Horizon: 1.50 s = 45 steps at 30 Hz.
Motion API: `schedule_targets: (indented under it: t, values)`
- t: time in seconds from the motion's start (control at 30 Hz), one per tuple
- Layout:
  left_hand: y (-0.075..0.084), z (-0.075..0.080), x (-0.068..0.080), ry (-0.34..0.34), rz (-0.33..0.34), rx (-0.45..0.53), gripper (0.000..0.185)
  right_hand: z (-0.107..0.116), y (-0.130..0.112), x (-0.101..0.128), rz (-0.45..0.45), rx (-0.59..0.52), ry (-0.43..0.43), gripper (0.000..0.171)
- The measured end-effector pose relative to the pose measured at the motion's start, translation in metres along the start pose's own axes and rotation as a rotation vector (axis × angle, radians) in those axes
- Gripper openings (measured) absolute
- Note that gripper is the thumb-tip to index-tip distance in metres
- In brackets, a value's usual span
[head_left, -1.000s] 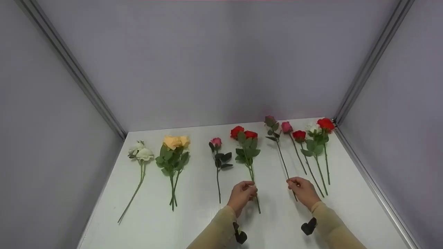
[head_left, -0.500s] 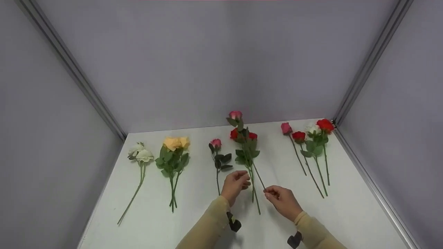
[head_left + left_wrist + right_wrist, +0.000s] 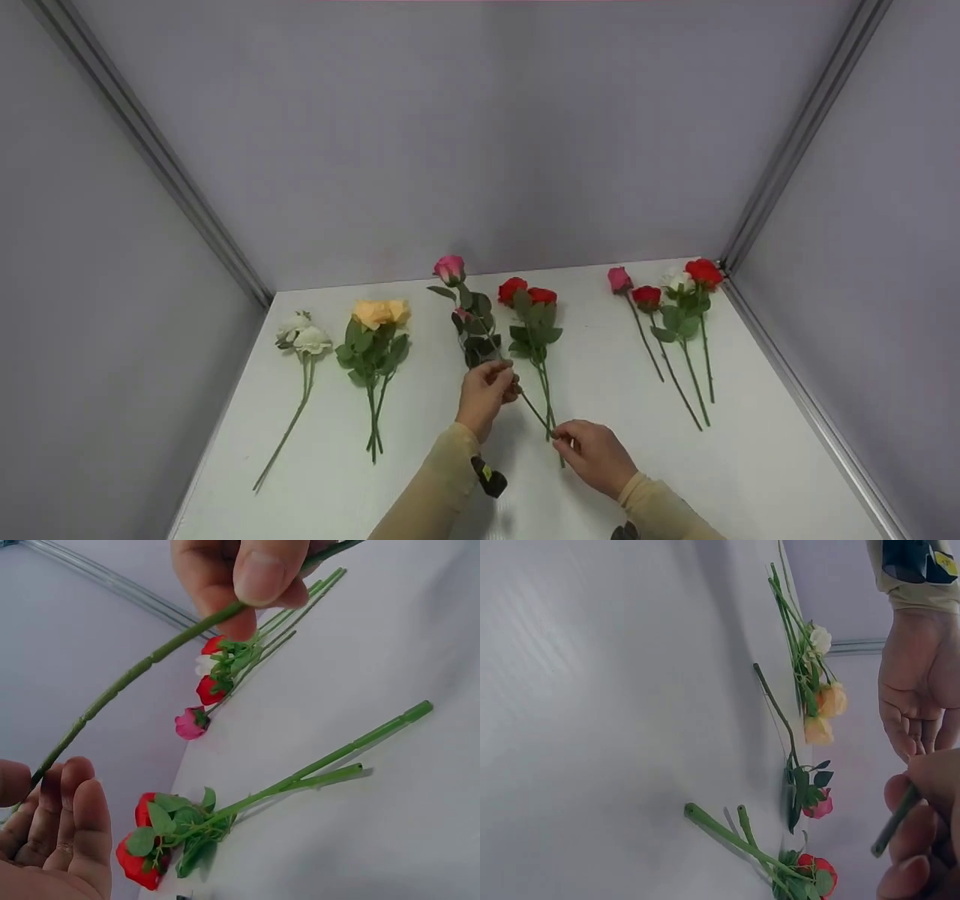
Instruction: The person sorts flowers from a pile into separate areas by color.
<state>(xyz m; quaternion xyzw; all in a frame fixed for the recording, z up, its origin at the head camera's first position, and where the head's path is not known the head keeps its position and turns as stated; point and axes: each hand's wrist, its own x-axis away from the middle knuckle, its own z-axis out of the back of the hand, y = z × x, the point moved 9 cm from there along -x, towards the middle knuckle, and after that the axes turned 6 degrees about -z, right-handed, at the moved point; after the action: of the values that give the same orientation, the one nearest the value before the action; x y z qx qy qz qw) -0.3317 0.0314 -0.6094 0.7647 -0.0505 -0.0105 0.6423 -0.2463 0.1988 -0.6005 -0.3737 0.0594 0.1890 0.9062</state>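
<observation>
A pink rose [image 3: 450, 270] slants across the middle of the head view, held above the table. My right hand [image 3: 596, 454] pinches its stem near the lower end. Farther up, the thumb and fingers of my left hand [image 3: 481, 397] hold the same stem, which bows slightly in the left wrist view [image 3: 131, 676]. Below the bloom lies a second pink rose [image 3: 819, 804] with dark leaves, partly hidden in the head view by the held rose and my left hand. Just right of it, two red roses [image 3: 529, 296] lie together, their stems passing behind the held stem.
Yellow roses [image 3: 382, 313] and white flowers [image 3: 304, 335] lie in bunches to the left. At the right lie a pink rose [image 3: 619, 280], a red one [image 3: 647, 298], and a white and red pair [image 3: 701, 274]. Grey walls enclose the white table [image 3: 330, 487] at back and sides.
My right hand has carried the pink rose leftward from the right group, over the red roses, to above the other pink rose. My left hand has left the red stems and now holds the carried stem.
</observation>
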Motion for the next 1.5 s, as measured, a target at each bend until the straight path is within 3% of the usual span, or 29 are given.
schedule_targets:
  t: [0.43,0.73,0.9,1.2,1.5]
  values:
    - [-0.004,0.002,0.018,-0.009,-0.045,-0.169,0.019,-0.014,-0.004,-0.001,-0.012,0.018,-0.010,0.005]
    - [0.002,0.026,0.013,-0.008,-0.032,-0.211,0.021,-0.009,0.011,0.003,-0.040,-0.006,-0.075,0.012]
    - [0.005,0.042,0.006,-0.028,-0.030,-0.283,0.020,0.009,0.037,0.007,-0.095,0.014,-0.052,0.013]
    - [0.006,0.066,-0.008,-0.017,-0.081,-0.493,0.020,0.049,0.112,0.014,-0.348,0.061,0.012,0.014]
    - [-0.010,0.080,-0.028,0.027,-0.060,-0.664,0.014,0.106,0.171,0.022,-0.487,0.152,0.153,0.019]
